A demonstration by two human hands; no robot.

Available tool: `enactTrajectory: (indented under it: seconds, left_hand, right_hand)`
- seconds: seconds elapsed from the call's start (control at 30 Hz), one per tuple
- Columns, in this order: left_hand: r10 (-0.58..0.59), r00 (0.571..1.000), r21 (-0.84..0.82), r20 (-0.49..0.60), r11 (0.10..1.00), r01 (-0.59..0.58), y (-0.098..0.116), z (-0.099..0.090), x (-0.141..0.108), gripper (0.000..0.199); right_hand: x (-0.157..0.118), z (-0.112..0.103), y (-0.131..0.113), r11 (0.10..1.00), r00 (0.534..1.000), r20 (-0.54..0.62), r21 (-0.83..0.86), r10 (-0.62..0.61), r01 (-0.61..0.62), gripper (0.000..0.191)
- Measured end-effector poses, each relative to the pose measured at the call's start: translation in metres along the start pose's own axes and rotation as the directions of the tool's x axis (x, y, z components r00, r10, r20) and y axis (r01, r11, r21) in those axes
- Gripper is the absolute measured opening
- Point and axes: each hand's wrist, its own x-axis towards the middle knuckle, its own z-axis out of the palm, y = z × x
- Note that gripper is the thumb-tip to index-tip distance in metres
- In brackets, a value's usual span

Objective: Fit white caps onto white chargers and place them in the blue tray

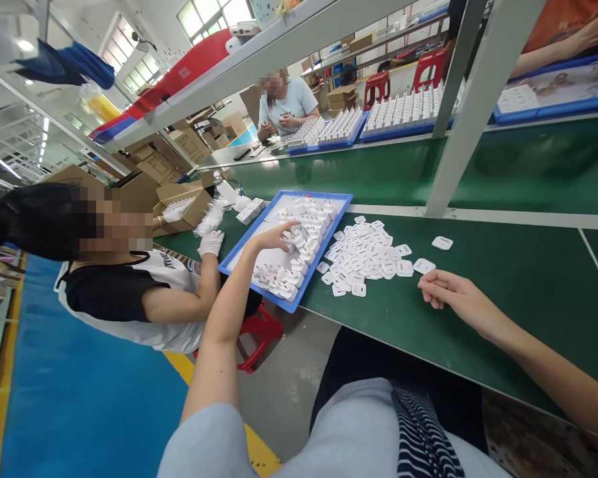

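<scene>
My left hand (275, 237) reaches over a blue-rimmed tray (306, 297), its fingers apart at several white plastic plug-like parts (306, 249) with upright prongs. Those parts crowd the tray's right side and its near end. On the green table, my right hand (443, 290) has its fingers curled and pressed together. Its fingertips are beside a flat white rounded-square plate (423, 266); whether they pinch anything is hidden. A heap of similar white plates (363, 255) lies between the tray and my right hand. One single plate (442, 243) lies farther back.
A co-worker (129, 285) with a white glove sits close at left, near an open carton (184, 206). A metal post (471, 119) rises behind the table. Beyond it, blue trays hold rows of white parts (403, 111). A red stool (262, 335) stands below.
</scene>
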Motion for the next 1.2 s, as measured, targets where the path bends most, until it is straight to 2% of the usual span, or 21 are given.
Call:
enactTrajectory:
  seconds: [0.17,0.37,0.47,0.6,0.73,0.8,0.87,0.9,0.93,1.03,1.13,1.2]
  left_hand:
    - [-0.007,0.995,0.022,0.098,1.0,0.005,0.007,-0.009,-0.006,0.074]
    - [-0.143,0.972,0.051,0.186,0.989,0.136,0.009,-0.011,-0.04,0.082]
    - [-0.183,0.964,0.066,0.194,0.983,0.173,0.014,-0.009,-0.046,0.083]
    - [-0.19,0.971,0.093,0.146,0.98,0.177,0.029,-0.011,-0.049,0.069]
    - [-0.131,0.991,0.113,-0.041,0.984,0.135,0.066,0.0,-0.072,0.051]
    - [-0.023,0.981,0.125,-0.195,0.991,0.048,0.093,0.017,-0.089,0.05]
    - [0.207,0.894,0.119,-0.398,0.978,-0.173,0.119,0.043,-0.103,0.044]
    - [0.298,0.865,0.088,-0.404,0.954,-0.287,0.129,0.06,-0.106,0.04]
    - [0.353,0.856,0.036,-0.379,0.929,-0.367,0.138,0.079,-0.107,0.037]
    - [0.433,0.867,-0.113,-0.248,0.876,-0.47,0.152,0.148,-0.09,0.028]
    - [0.444,0.845,-0.201,-0.298,0.836,-0.51,0.154,0.215,-0.058,0.026]
    - [0.452,0.811,-0.16,-0.372,0.829,-0.536,0.151,0.242,-0.039,0.022]
  right_hand:
    - [0.0,0.0,0.001,0.999,1.0,0.017,-0.029,-0.02,0.02,0.044]
    - [0.0,0.001,-0.001,0.999,0.999,0.041,-0.041,-0.019,0.021,0.044]
    - [0.001,0.001,0.001,0.998,0.998,0.057,-0.053,-0.016,0.019,0.044]
    - [0.002,0.001,0.003,0.997,0.998,0.065,-0.07,-0.019,0.023,0.043]
    - [0.001,-0.001,-0.002,0.997,0.999,0.034,-0.067,-0.041,0.044,0.041]
    - [0.002,-0.001,-0.006,0.997,0.998,0.015,-0.048,-0.054,0.054,0.04]
    - [0.005,-0.001,-0.01,0.997,0.998,0.014,-0.019,-0.068,0.068,0.039]
    - [0.007,-0.001,-0.012,0.997,0.997,0.018,-0.007,-0.077,0.077,0.038]
    - [0.01,0.0,-0.012,0.997,0.997,0.011,-0.006,-0.083,0.083,0.037]
    - [0.019,0.004,-0.011,0.996,0.996,-0.042,-0.038,-0.083,0.081,0.032]
    - [0.025,-0.002,-0.013,0.992,0.989,-0.128,-0.113,-0.07,0.056,0.024]
    - [0.023,-0.022,-0.02,0.983,0.958,-0.279,-0.183,-0.064,0.013,0.028]
